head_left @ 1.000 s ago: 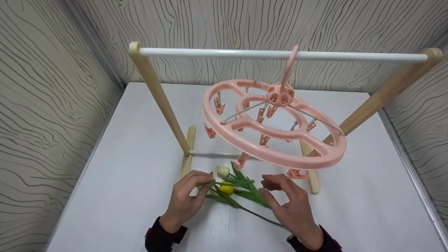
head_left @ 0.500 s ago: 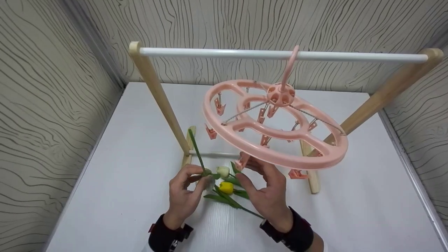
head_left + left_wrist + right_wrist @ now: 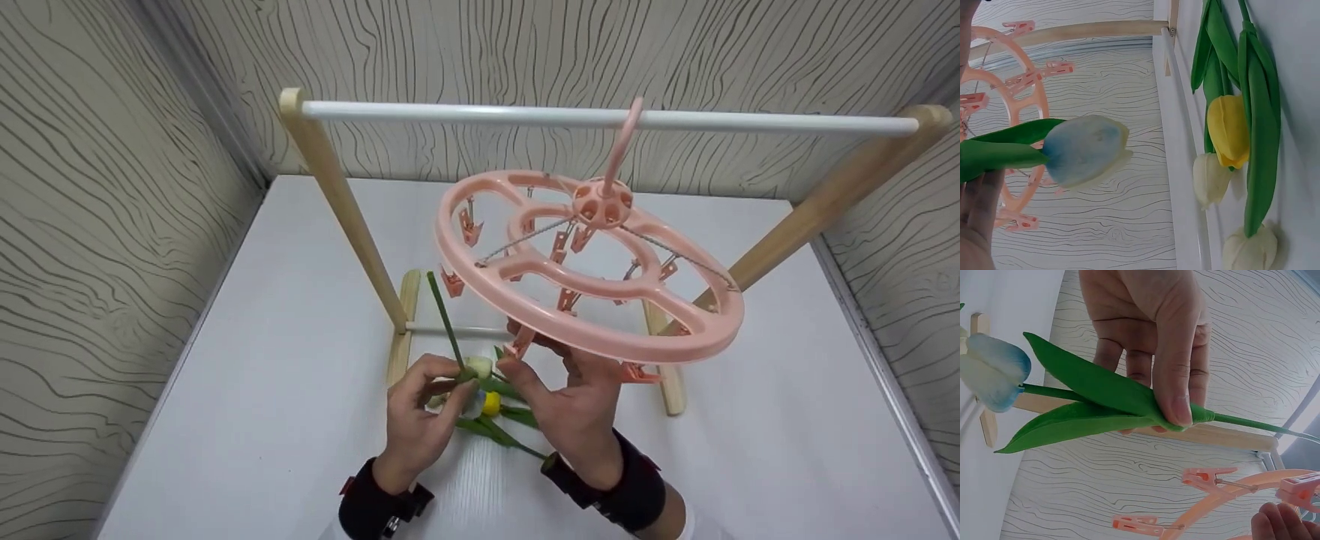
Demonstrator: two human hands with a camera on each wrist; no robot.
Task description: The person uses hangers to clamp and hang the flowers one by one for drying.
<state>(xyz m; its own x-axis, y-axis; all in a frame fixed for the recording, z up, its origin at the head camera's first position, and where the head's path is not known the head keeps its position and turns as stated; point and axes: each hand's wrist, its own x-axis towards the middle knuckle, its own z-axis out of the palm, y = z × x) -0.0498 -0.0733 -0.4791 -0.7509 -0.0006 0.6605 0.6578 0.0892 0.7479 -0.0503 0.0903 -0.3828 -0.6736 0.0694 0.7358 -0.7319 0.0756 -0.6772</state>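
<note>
My left hand point(image 3: 424, 409) pinches an artificial tulip point(image 3: 995, 371) where its green leaves meet the stem. The tulip is upside down, its bare stem pointing up and its pale blue-and-white bloom point(image 3: 1085, 151) hanging below the fingers. My right hand point(image 3: 577, 405) holds a pink clothespin point(image 3: 519, 343) at the near-left rim of the round pink clip hanger point(image 3: 499, 304), thumb in front and fingers partly hidden behind it. A yellow tulip point(image 3: 1229, 129) and two white tulips, one white bloom point(image 3: 1210, 179) beside it and another white bloom point(image 3: 1249, 250) below, lie on the table.
The clip hanger hooks over a white bar point(image 3: 450, 113) between two wooden posts point(image 3: 345, 210). Several pink clothespins point(image 3: 469, 227) dangle from its rings. A low white crossbar point(image 3: 457, 331) joins the wooden feet point(image 3: 673, 390) behind the flowers. Patterned walls point(image 3: 465, 45) enclose the white table point(image 3: 247, 405).
My left hand has turned the tulip so its stem points up, then shifted slightly right. My right hand has moved left and up from beside the flowers to the clothespin.
</note>
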